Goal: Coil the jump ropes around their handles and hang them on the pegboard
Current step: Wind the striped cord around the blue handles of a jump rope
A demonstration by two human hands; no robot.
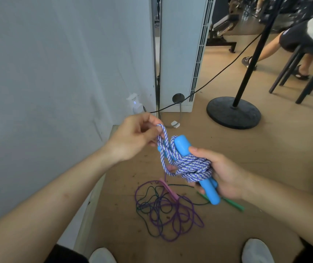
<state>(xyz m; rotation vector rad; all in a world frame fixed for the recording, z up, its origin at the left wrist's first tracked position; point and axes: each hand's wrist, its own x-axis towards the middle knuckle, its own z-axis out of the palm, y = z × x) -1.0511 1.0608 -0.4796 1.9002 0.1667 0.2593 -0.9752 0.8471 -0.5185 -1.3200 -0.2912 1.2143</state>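
My right hand (222,175) is wrapped around the blue handles (206,186), and my left hand (134,139) is pinching the braided rope (191,168) loop just above. If that pinch slips, the coil probably loosens before hanging. Purple and green ropes (163,207) are tangled below.

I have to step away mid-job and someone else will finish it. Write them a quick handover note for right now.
Left hand: fingers pinch a free loop of the blue-and-white rope, pulled up.
Right hand: grips the blue handles with the coil wound round them.
Done: most of this rope is coiled on its handles.
Left: secure the last loop and hang the bundle; no pegboard is in view.
On the floor: a purple rope and a dark green rope, tangled together and uncoiled, with a pink handle and a green handle beside them.
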